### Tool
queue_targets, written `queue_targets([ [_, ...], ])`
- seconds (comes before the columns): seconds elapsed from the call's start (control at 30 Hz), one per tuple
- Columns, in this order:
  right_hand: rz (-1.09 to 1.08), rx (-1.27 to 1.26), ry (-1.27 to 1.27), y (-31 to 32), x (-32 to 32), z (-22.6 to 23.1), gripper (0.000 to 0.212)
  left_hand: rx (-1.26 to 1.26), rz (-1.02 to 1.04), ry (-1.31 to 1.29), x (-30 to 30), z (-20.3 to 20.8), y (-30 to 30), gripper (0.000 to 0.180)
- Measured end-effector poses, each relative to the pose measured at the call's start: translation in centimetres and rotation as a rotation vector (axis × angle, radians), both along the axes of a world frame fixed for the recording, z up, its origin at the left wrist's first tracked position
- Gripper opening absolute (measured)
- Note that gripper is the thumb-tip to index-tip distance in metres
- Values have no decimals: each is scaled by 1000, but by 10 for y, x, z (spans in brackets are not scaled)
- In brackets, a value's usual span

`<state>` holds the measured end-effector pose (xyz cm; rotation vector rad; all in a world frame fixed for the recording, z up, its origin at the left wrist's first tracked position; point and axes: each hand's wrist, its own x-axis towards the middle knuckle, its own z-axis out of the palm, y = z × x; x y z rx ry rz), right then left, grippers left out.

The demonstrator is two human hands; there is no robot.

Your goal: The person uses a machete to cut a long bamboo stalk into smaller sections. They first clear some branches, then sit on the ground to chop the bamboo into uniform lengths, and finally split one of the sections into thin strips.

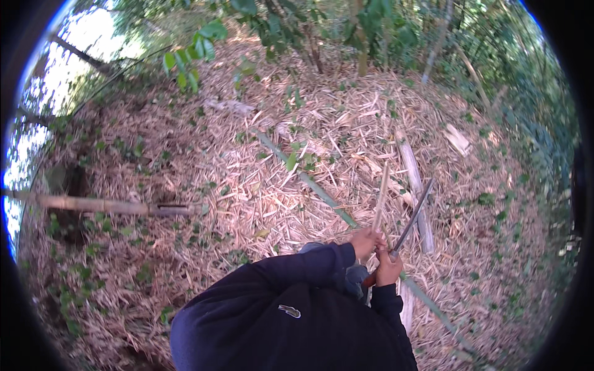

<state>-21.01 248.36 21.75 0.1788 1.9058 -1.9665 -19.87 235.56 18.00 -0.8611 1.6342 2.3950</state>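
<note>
Pale strip (382,198), right of frame centre: rose lengthwise up-frame from the left hand (365,243), whose fingers gripped it. Knife (413,217), just right, slanted upper-right: right hand (388,271), fingers wrapped round handle (369,281).

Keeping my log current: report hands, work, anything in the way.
Left hand gripping pale bamboo strip. Right hand gripping long-bladed knife. Green bamboo pole crosses the ground below.
</note>
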Motion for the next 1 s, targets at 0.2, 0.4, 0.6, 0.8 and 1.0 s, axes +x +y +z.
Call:
queue_targets([
  [0.2,580,481,351,22,-47,26,16,123,45,-186,38,77,-73,18],
  [0.4,1150,689,743,-39,-38,53,26,263,312,-123,128,92,-85,18],
  [0.6,1368,721,972,-168,-28,28,41,-62,536,-232,197,115,-128,22],
  [0.8,1606,796,956,-317,36,89,35,209,689,-51,268,127,-222,20],
  [1.0,1512,641,1016,-446,69,61,27,30,733,-87,334,126,-293,20],
])
